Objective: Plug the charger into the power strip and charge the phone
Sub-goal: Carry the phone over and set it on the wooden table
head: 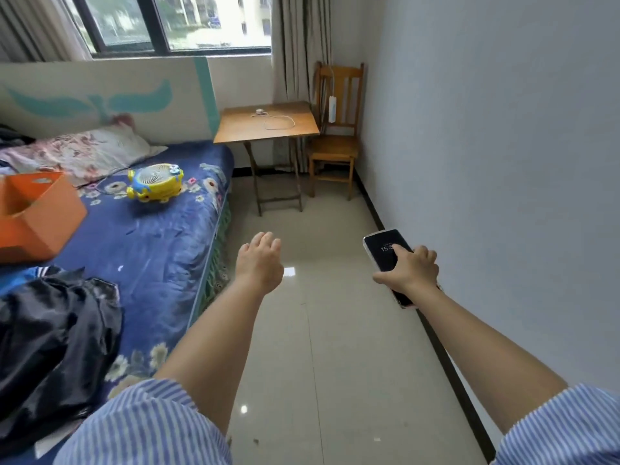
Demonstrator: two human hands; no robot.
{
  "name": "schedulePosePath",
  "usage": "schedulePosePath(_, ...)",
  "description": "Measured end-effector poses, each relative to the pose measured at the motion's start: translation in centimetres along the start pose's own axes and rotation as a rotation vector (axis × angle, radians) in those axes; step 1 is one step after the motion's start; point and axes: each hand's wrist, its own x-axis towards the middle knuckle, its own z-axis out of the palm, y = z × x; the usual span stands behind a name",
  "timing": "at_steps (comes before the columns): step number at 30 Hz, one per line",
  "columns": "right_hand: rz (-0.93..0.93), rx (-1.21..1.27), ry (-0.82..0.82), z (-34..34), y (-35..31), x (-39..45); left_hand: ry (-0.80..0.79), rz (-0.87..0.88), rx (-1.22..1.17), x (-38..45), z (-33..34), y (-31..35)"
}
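My right hand (407,268) grips a phone (382,250) with a lit dark screen, held over the floor near the right wall. My left hand (260,263) hangs in the air beside the bed, holding nothing, fingers loosely curled and apart. Far ahead, a white charger (260,112) with its coiled white cable (280,124) lies on a small wooden folding table (235,129). A white power strip (332,109) hangs by its cord from the back of a wooden chair (335,147) in the corner, to the right of the table.
A bed (151,250) with a blue floral sheet fills the left side, carrying a yellow fan (156,181), an orange box (37,213) and dark clothes (50,347). A tiled floor strip (318,330) runs between the bed and the right wall to the table.
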Motion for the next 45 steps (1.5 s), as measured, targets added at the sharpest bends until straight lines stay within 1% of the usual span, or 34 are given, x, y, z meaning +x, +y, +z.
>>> schedulePosePath(2, -0.041, -0.021, 0.001, 0.5, -2.9, 4.8, -0.018, -0.012, 0.001, 4.9, -0.1, -1.7)
schedulePosePath(3, -0.043, -0.012, -0.001, 0.8, -3.1, 5.4, -0.030, -0.022, -0.005, 5.4, -0.1, -1.8)
schedulePosePath(4, -0.069, -0.012, 0.019, 1.1, -5.6, 10.8, -0.008, -0.039, 0.018, 10.9, -0.1, -3.3)
schedulePosePath(7, -0.096, -0.008, 0.008, 1.3, -8.0, 16.0, -0.015, -0.069, 0.011, 16.2, -0.9, -4.8)
schedulePosePath(10, -0.133, -0.016, -0.003, 1.3, -11.9, 24.6, -0.022, -0.119, 0.045, 24.5, -1.4, -6.8)
schedulePosePath(11, -0.151, -0.008, -0.005, 1.1, -13.7, 28.1, -0.012, -0.138, 0.039, 28.0, -1.8, -7.7)
schedulePosePath(15, -0.202, -0.026, 0.000, 0.8, -19.9, 38.0, 0.009, -0.168, 0.037, 37.5, -2.4, -10.9)
schedulePosePath(18, -0.240, -0.042, -0.004, 1.8, -25.1, 45.0, 0.017, -0.198, -0.001, 44.8, -2.0, -14.2)
schedulePosePath(21, -0.274, -0.030, -0.011, 2.8, -29.8, 50.9, 0.029, -0.189, -0.006, 51.5, -1.8, -17.1)
schedulePosePath(25, -0.268, -0.024, -0.023, 4.5, -37.2, 60.2, 0.002, -0.177, 0.002, 62.4, -1.6, -22.6)
schedulePosePath(29, -0.243, -0.017, -0.045, 5.5, -42.6, 67.3, -0.029, -0.190, 0.030, 70.7, -1.4, -26.9)
schedulePosePath(34, -0.264, -0.022, -0.056, 7.3, -49.4, 77.7, -0.044, -0.195, 0.033, 82.4, 0.2, -31.7)
schedulePosePath(38, -0.293, -0.053, -0.057, 9.5, -53.7, 85.6, -0.052, -0.190, 0.020, 90.5, 2.1, -34.8)
schedulePosePath(45, -0.338, -0.056, -0.126, 13.5, -62.0, 102.1, -0.114, -0.236, 0.014, 106.6, 5.9, -40.7)
